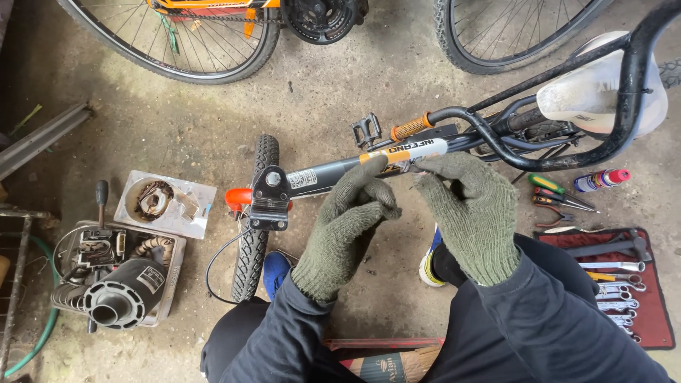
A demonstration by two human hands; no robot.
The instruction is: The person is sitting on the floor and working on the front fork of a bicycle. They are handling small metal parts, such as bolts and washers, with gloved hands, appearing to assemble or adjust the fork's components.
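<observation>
Bicycle frame [333, 172], grey with an orange and white band, lies upside down across the concrete floor [177, 120], its small wheel [254, 227] pointing toward the person and its white saddle [603, 89] at the far right. Both hands wear green knitted gloves and hover just in front of the frame tube. The left hand [347, 223] has its fingers curled inward, fingertips close to the tube; whether they grip anything cannot be told. The right hand [472, 213] is more open, fingers bent loosely, its fingertips just at the tube near the banded part, with nothing clearly held. A pedal [367, 130] and an orange grip [411, 128] stick up behind the tube. To the right, a red tool roll [656, 319] holds wrenches, with pliers [560, 202] and a spray can [601, 180] beside it. To the left sit a tray of motor parts [117, 276] and a clear package [167, 204]. Two larger bicycle wheels [184, 35] stand along the top.
</observation>
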